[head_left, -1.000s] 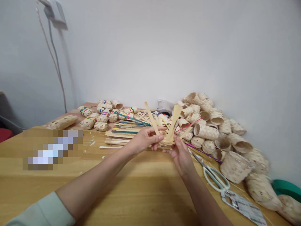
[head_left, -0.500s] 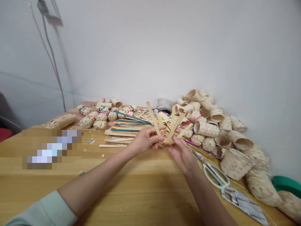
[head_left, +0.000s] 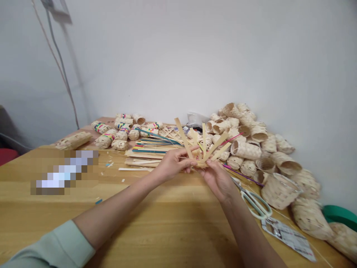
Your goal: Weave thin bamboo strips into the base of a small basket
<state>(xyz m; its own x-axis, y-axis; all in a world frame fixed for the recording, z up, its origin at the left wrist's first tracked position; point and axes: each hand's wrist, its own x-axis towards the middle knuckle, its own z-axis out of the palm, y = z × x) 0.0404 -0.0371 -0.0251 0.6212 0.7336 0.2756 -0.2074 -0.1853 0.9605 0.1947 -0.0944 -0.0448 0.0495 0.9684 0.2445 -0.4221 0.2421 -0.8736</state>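
Note:
Both hands meet above the middle of the wooden table (head_left: 167,223), gripping a half-woven piece of bamboo strips (head_left: 202,149) whose loose ends fan upward. My left hand (head_left: 171,165) pinches the piece from the left, fingers curled around a strip. From the right and below, my right hand (head_left: 219,178) grips its base with closed fingers. The woven centre is mostly hidden between the fingers.
A heap of small woven baskets (head_left: 251,149) lies at the right against the wall. Scissors (head_left: 255,203) rest beside my right wrist, near a printed paper (head_left: 290,238). Flat coloured strips (head_left: 147,150) and banded woven rolls (head_left: 122,130) lie behind the hands. A green object (head_left: 340,216) sits far right.
The strips have spread into a wider fan as my fingers shifted on the piece. The view has tilted slightly, and both hands stay in nearly the same place.

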